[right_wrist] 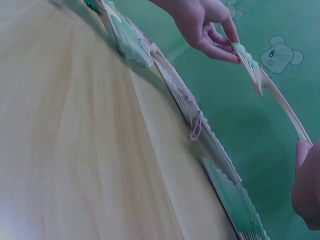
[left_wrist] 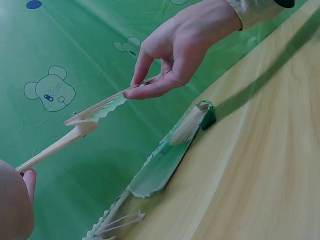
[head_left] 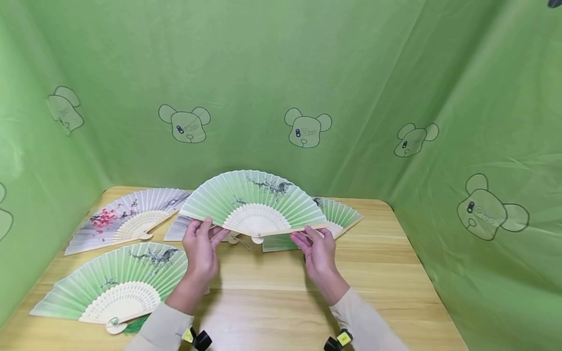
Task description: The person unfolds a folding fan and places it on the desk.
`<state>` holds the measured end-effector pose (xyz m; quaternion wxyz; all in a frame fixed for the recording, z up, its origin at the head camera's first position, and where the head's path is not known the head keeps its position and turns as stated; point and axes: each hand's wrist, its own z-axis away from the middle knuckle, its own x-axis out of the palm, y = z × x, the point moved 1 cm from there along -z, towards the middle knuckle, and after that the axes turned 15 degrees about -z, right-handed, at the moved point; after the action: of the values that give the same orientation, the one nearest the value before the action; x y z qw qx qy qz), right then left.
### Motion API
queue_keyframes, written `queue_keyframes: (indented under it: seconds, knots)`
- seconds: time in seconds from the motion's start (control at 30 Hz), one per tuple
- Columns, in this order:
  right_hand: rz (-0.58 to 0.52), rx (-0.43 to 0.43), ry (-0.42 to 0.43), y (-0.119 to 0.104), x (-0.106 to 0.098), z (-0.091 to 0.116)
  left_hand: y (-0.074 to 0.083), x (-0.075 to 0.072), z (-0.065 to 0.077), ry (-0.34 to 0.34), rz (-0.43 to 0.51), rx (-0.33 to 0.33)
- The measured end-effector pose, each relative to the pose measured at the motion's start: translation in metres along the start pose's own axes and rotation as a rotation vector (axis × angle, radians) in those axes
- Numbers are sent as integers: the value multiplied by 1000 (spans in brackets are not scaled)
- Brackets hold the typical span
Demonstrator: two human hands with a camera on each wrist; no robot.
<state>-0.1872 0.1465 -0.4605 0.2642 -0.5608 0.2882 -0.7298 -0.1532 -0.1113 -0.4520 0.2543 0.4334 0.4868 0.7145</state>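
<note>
Both hands hold an unfolded green folding fan point(head_left: 256, 195) up over the table, its pale ribs toward me and a dark branch print on the leaf. My left hand point(head_left: 201, 251) pinches its left end between thumb and fingers. At the other end, my right hand point(head_left: 319, 251) grips the outer rib the same way, as the left wrist view also shows. Behind the held fan, another green fan point(head_left: 347, 214) and a grey-purple fan point(head_left: 175, 230) lie partly hidden. Near my left forearm rests a green fan point(head_left: 110, 273) with a green tassel point(head_left: 137, 324).
A grey-purple fan with pink blossoms point(head_left: 127, 214) lies spread at the back left of the wooden table point(head_left: 386, 287). Green curtains point(head_left: 246, 58) printed with bear heads rise behind the table and along both sides.
</note>
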Motion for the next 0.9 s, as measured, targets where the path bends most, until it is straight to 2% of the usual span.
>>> queue_keyframes:
  seconds: [0.27, 0.43, 0.7, 0.9]
  knots:
    - [-11, 0, 28, -16, -15, -7, 2, -4, -4, -33, -111, 36]
    - [-39, 1, 54, -26, -25, -10, 3, -8, -5, -76, -135, 5]
    - [-18, -15, 101, -41, -37, -11, 6, -14, -5, -170, -193, -42]
    - [20, -6, 90, -50, -44, -11, 12, -21, -11, -234, -258, -84]
